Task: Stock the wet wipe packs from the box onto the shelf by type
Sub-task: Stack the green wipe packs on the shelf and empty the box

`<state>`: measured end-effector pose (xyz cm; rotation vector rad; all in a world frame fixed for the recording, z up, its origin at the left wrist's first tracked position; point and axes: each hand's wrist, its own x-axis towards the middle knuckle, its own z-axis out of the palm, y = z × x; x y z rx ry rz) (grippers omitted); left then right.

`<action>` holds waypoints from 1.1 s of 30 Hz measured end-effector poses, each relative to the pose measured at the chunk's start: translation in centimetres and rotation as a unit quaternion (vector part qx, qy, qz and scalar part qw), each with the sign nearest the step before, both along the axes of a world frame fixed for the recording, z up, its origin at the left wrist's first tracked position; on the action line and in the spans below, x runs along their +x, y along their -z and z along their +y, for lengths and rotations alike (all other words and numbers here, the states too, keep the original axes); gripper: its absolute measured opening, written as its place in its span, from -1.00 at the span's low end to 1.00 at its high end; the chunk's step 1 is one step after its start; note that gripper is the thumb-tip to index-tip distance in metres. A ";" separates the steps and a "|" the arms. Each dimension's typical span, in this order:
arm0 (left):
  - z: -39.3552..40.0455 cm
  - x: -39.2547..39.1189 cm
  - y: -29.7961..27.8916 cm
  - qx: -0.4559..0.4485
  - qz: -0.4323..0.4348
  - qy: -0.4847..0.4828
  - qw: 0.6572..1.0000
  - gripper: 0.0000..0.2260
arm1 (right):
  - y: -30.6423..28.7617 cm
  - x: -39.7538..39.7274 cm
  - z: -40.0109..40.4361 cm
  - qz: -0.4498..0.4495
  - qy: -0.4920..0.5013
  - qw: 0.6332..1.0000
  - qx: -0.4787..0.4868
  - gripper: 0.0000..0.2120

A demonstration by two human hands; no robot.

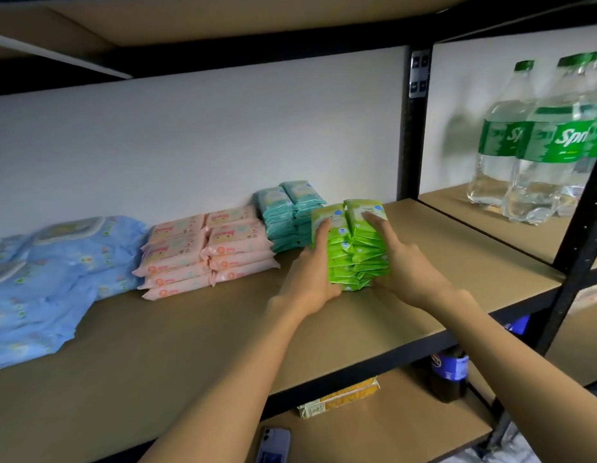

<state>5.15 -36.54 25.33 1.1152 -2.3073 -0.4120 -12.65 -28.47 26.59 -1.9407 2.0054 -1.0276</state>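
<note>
On shelf (190,329), right of centre: green wet wipe packs (354,248) in two side-by-side stacks, just in front of teal packs (287,212); left hand (310,272) pressed to left flank, fingers curled round top pack; right hand (400,265) on right flank, fingers gripping likewise; pink packs (207,252) and blue packs (50,272) further left; green-labelled bottles (537,145) in next bay.

Four wipe stacks (352,245) side by side on the shelf (190,329), bottles (537,142) on the right bay.
</note>
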 end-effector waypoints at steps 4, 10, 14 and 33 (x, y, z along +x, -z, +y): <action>-1.4 -2.2 -0.2 0.010 0.003 0.011 1.000 0.12 | 0.4 -1.9 -1.4 0.012 0.029 0.999 -0.011 0.00; -3.8 -4.8 -0.2 0.003 0.015 0.000 1.000 0.10 | 0.6 -4.3 -4.3 0.025 0.041 0.999 -0.008 0.02; -4.8 -5.5 -0.9 -0.148 -0.094 -0.113 0.978 0.06 | 0.7 -5.3 -7.0 0.012 0.034 0.999 -0.019 -0.02; -12.5 -9.4 0.0 -0.298 -0.158 -0.215 0.917 0.01 | 0.2 -9.4 -17.8 -0.006 -0.071 0.997 -0.037 0.05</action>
